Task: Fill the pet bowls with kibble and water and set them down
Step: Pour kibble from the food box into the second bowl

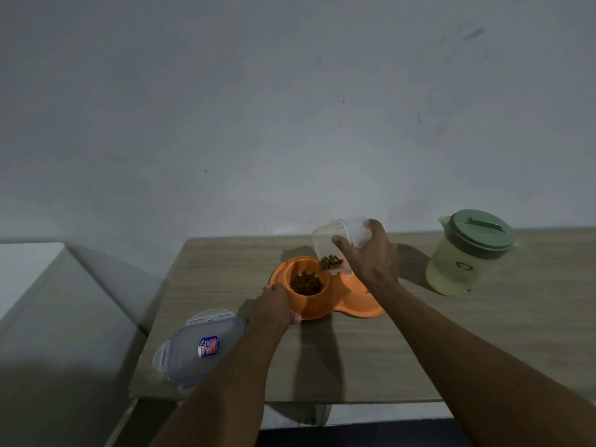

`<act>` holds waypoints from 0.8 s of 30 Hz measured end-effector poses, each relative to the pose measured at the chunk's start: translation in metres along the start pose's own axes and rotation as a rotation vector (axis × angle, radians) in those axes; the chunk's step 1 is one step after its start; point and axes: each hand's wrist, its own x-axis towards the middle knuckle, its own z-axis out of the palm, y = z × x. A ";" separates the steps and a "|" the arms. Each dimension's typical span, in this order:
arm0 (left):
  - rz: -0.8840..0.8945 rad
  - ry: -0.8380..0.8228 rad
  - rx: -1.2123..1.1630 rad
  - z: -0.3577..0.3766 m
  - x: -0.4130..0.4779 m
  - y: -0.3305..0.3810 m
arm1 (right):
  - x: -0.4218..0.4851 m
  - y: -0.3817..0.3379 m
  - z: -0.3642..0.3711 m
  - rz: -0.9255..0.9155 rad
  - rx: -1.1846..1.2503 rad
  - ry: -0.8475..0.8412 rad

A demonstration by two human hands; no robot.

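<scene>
1. My right hand (371,262) grips the clear container (346,235), tipped mouth-down over the left cup of the orange double bowl (322,306). The thumb lies across the near wall and the other fingers curl round the far side.
2. Kibble (330,262) is bunched at the container's low lip, just above the cup. There is already a kibble pile (306,283) inside the cup.
3. My left hand (274,304) pinches the bowl's left rim, fingers over the far edge and thumb on the near edge. I read this as steadying the bowl.
4. The bowl sits flat near the middle of the wooden table (354,356). Its right cup is mostly hidden behind my right wrist, so I can't tell if it holds water.
5. Handling guess for the bowl: thin, stiff plastic, light, likely to skate on the wood. I'd hold it by the rim, and use both hands and keep it level once water is in.
6. The container looks light and smooth-walled, probably slippery. A grip across opposite walls suits it.
7. The pitcher (464,269) with a green lid stands upright back-right, well apart from the bowl. It looks full of pale liquid, so likely heavy. Its handle is not in view.
8. The container's lid (200,346) lies flat at the near-left table corner.
</scene>
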 end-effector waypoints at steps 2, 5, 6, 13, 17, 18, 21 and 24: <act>0.003 -0.008 0.001 0.000 0.000 0.000 | 0.001 0.000 0.000 0.018 0.013 -0.002; -0.001 -0.018 -0.002 0.000 0.001 0.000 | 0.003 0.000 -0.001 0.041 0.014 -0.007; 0.000 -0.015 0.000 0.000 0.001 0.001 | 0.003 -0.001 -0.001 0.050 0.016 -0.014; 0.016 -0.006 0.004 0.003 0.003 -0.001 | 0.000 0.002 -0.003 0.130 0.127 -0.010; 0.077 0.026 -0.006 0.006 0.000 -0.006 | 0.003 0.007 -0.007 0.320 0.381 0.007; 0.098 0.044 -0.011 0.007 0.000 -0.008 | 0.004 0.008 -0.008 0.403 0.489 0.005; 0.159 0.186 -0.052 0.005 -0.005 -0.012 | 0.003 0.010 -0.014 0.627 0.772 -0.039; 0.192 0.373 -0.245 -0.006 -0.009 -0.008 | -0.003 0.013 -0.017 0.747 0.899 -0.129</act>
